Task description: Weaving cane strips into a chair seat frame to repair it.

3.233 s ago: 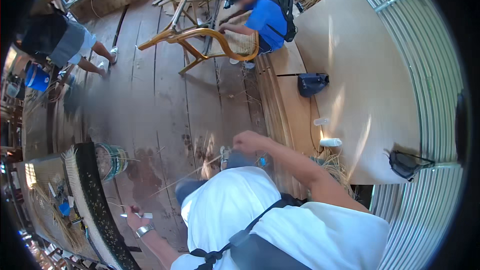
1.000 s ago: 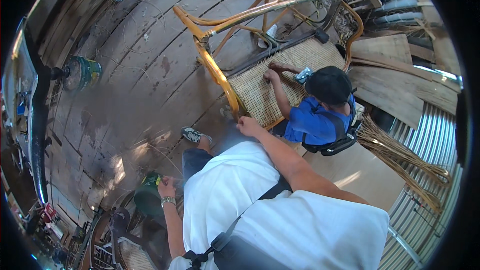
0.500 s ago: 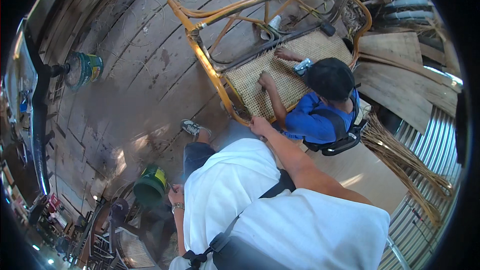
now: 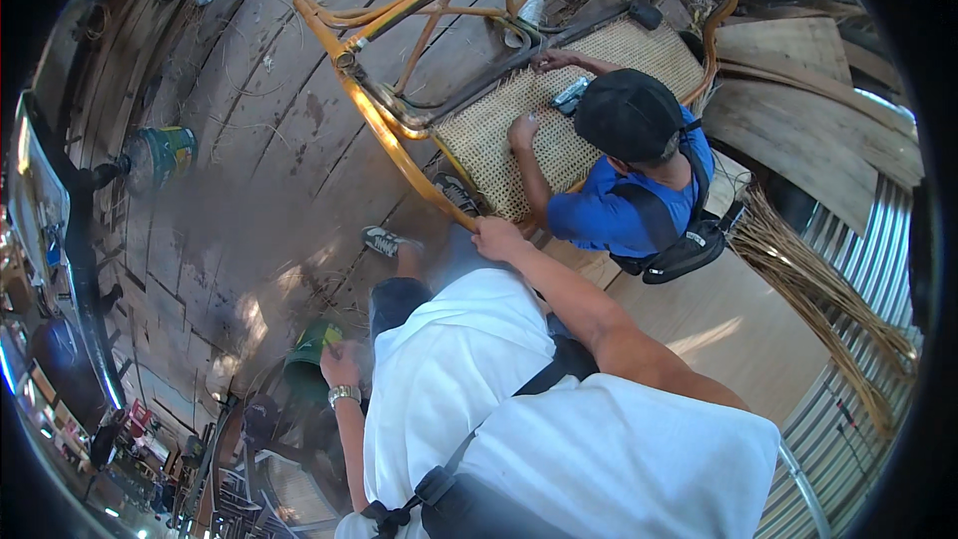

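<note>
My right hand [image 4: 499, 239] is closed round the lower corner of a yellow-brown rattan bench frame [image 4: 384, 140], whose woven cane panel [image 4: 569, 110] lies beyond. Low on the left, my left hand [image 4: 340, 363], with a metal watch at the wrist, hangs in front of a green bucket [image 4: 304, 364]. Its fingers are blurred, and I cannot tell whether they hold anything. Just right of my right hand, a person in a blue shirt [image 4: 649, 215] and black cap leans over the cane panel, both hands on or close to it.
Another green bucket [image 4: 160, 157] stands on the plank floor [image 4: 249, 100], beside a dark furniture piece [image 4: 70, 210] at the left. Thin boards [image 4: 798, 130] lie at the right, near a bundle of rattan strips [image 4: 808, 289] and corrugated metal sheet [image 4: 848, 419]. A chair [image 4: 289, 489] is behind lower left.
My view has shifted, and the bench sits further up and left. My left hand has risen slightly in front of the bucket. The other person's hands have moved over the cane.
</note>
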`<state>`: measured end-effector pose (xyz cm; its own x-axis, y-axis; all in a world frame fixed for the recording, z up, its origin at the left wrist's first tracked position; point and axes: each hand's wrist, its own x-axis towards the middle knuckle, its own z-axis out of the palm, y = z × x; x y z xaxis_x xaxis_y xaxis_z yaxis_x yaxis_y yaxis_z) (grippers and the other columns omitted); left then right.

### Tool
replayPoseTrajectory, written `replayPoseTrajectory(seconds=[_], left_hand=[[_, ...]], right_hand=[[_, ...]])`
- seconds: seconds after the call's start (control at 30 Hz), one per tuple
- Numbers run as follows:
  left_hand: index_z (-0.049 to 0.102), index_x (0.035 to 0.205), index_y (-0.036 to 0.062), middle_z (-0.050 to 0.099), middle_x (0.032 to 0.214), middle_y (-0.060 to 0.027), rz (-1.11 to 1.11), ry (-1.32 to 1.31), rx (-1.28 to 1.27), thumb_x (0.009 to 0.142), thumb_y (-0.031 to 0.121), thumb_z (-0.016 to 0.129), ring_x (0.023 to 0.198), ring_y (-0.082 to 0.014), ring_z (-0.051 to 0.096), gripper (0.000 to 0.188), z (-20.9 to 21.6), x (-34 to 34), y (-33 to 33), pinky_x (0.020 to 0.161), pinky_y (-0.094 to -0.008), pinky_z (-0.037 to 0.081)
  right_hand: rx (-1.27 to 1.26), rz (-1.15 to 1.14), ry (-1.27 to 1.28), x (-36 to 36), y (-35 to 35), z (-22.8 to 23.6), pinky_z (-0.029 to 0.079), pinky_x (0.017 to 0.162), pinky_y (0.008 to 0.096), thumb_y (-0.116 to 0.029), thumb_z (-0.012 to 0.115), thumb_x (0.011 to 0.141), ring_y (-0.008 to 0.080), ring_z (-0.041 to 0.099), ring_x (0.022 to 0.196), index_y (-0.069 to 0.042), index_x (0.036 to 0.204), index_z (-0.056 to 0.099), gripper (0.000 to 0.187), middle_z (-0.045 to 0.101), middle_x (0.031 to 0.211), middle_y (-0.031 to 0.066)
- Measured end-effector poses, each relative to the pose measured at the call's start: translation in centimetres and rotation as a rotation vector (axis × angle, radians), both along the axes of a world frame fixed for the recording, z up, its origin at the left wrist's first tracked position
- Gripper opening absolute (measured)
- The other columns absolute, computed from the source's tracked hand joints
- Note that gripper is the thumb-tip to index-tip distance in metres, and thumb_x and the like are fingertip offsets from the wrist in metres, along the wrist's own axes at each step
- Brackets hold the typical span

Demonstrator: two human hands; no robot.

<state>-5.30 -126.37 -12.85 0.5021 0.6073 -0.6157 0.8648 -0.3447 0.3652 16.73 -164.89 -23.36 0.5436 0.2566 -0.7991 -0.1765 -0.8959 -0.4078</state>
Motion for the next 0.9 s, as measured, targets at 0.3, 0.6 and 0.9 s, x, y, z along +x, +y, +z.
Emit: replayPoseTrajectory(seconds=[0.3, 0.6, 0.9], left_hand=[[0.067, 0.091, 0.0, 0.072, 0.082, -0.0088, 0.14, -0.226, -0.465, 0.088, 0.012, 0.074, 0.057, -0.0089, 0.056, 0.014, 8.6, 12.4, -5.3, 0.053, -0.0234, 0.043], [0.063, 0.093, 0.0045, 0.074, 0.095, -0.013, 0.534, -0.412, -0.573, 0.091, 0.012, 0.074, 0.047, -0.0049, 0.047, 0.013, 4.6, 5.2, 8.4, 0.039, -0.0207, 0.034], [0.064, 0.088, 0.0026, 0.073, 0.091, -0.0137, 0.948, -0.583, -0.302, 0.089, 0.01, 0.074, 0.047, -0.0042, 0.045, 0.012, 3.1, -12.3, 28.4, 0.038, -0.0201, 0.033]], right_hand=[[0.773, 0.251, -0.079, 1.9, 12.9, 9.4, 0.052, 0.091, 0.0448, -0.044, 0.062, 0.093, 0.0341, 0.066, 0.104, -0.001, 0.118, 0.062, 0.049, 0.068, 0.109, 0.0172], [0.753, 0.23, 0.217, 0.3, 24.9, 13.7, 0.053, 0.074, 0.0385, -0.032, 0.061, 0.094, 0.0248, 0.069, 0.079, -0.004, 0.096, 0.073, 0.031, 0.072, 0.082, 0.0135], [0.353, 0.376, -0.167, 7.1, 31.4, 12.6, 0.054, 0.072, 0.0342, -0.034, 0.077, 0.082, 0.0209, 0.07, 0.075, -0.005, 0.092, 0.076, 0.031, 0.073, 0.082, 0.011]])
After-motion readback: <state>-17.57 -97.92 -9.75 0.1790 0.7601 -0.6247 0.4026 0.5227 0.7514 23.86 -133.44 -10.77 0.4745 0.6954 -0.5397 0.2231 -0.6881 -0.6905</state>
